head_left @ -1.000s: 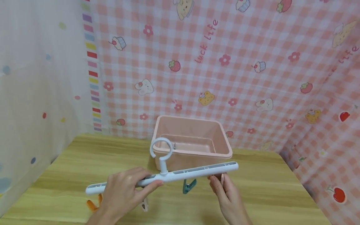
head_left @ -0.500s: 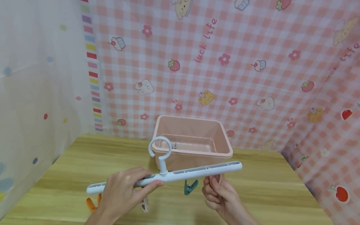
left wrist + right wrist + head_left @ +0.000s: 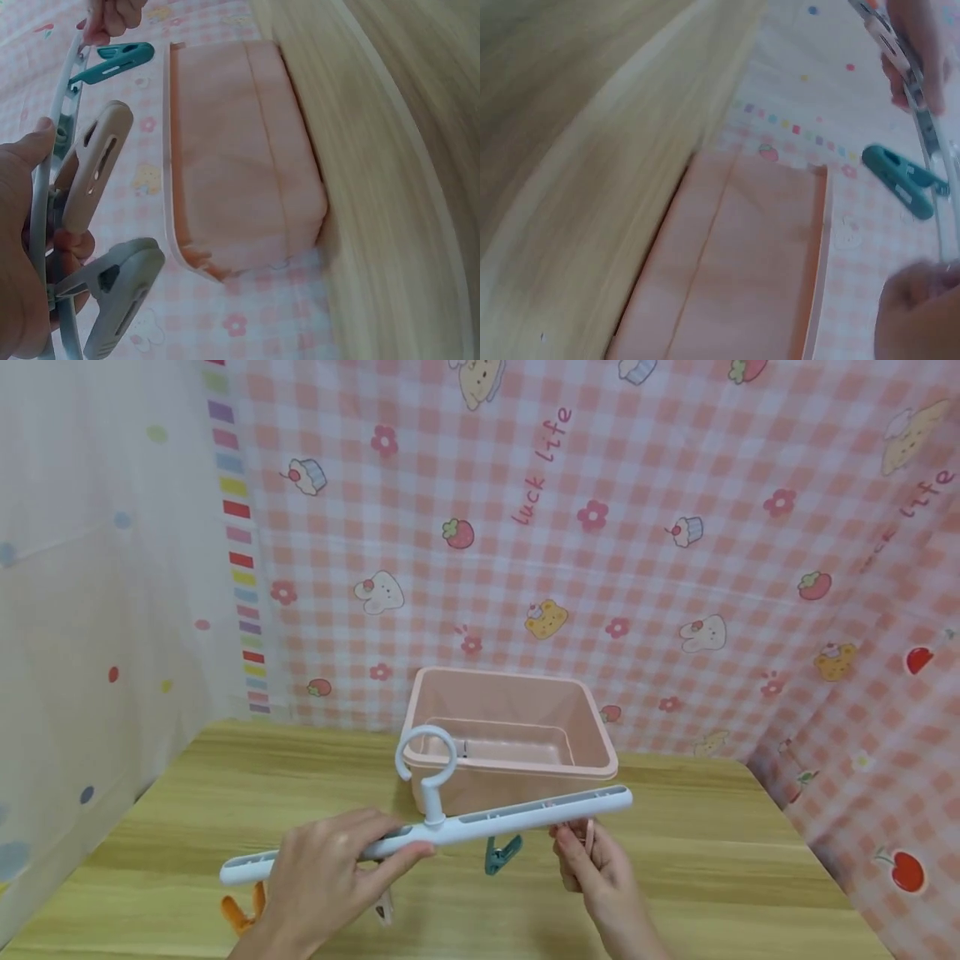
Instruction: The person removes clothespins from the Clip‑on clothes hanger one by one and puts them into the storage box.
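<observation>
My left hand (image 3: 330,877) grips the pale blue clip hanger (image 3: 517,818) around its bar, left of the round hook, with the thumb along the front. Below the bar's right half, my right hand (image 3: 603,877) pinches a light pink clip (image 3: 589,835), mostly hidden by the fingers. A teal clip (image 3: 501,854) hangs from the bar between the hands. An orange clip (image 3: 243,910) hangs near the left end. In the left wrist view, a beige clip (image 3: 97,169) and a grey-green clip (image 3: 124,300) hang beside my left hand.
Behind the hanger, a pink plastic bin (image 3: 517,789) stands on the wood-grain table (image 3: 720,860). A pink checked cloth (image 3: 525,568) covers the back and right side, and a white dotted cloth (image 3: 105,610) covers the left.
My right hand turned inward under the bar, then turned back, still holding the pink clip. The hanger's right end shifted right, then back left. My left hand keeps its grip.
</observation>
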The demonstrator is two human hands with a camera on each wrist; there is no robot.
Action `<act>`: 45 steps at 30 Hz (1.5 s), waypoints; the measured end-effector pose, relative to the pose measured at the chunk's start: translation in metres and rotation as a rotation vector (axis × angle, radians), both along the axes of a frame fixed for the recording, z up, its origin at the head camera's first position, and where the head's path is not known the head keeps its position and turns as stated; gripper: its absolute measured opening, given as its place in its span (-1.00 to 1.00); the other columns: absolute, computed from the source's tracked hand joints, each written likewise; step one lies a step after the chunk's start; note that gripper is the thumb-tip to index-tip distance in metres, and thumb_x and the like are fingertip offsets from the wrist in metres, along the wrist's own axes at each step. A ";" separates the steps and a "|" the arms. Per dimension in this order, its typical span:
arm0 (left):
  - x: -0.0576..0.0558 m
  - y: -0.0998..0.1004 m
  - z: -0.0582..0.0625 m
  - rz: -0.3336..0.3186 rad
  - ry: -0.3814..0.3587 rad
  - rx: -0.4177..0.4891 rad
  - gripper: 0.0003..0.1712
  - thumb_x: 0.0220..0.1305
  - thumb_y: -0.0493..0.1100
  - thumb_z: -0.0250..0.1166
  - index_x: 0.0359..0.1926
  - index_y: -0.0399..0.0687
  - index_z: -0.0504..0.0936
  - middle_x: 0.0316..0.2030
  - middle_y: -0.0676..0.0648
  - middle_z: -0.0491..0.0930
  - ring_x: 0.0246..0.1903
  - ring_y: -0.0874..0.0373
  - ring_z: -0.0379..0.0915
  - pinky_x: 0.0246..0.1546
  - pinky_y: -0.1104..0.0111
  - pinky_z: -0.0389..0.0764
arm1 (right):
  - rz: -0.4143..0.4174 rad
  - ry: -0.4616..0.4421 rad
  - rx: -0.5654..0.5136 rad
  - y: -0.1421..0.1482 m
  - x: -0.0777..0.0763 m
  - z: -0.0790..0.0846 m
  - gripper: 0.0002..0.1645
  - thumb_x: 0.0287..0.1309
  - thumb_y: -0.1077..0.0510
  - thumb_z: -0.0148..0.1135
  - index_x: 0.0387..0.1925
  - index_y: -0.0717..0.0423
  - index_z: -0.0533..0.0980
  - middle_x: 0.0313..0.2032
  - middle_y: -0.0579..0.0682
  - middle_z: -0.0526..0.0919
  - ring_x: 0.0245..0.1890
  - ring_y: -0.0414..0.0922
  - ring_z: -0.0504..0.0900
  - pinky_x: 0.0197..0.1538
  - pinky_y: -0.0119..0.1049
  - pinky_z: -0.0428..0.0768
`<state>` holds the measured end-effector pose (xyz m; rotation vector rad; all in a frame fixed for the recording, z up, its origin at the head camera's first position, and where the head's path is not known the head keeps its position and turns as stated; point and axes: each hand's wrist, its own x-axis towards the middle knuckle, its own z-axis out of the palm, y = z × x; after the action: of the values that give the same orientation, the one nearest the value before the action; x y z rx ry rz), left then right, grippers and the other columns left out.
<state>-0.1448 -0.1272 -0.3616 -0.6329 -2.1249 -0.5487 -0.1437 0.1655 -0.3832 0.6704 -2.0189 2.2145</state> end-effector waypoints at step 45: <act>0.004 -0.001 -0.001 0.012 0.035 0.009 -0.68 0.07 0.33 0.45 -0.45 0.27 0.73 -0.56 0.37 0.57 -0.64 0.60 0.16 -0.68 0.68 0.24 | -0.067 0.081 -0.030 -0.014 0.009 -0.005 -0.76 0.58 0.28 -0.26 0.06 0.14 0.36 -0.36 -0.25 0.42 -0.52 -0.24 0.19 -0.47 -0.40 0.24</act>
<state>-0.1407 -0.1280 -0.3631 -0.6202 -2.0910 -0.5371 -0.1346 0.1512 -0.3885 0.6674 -1.9365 2.1407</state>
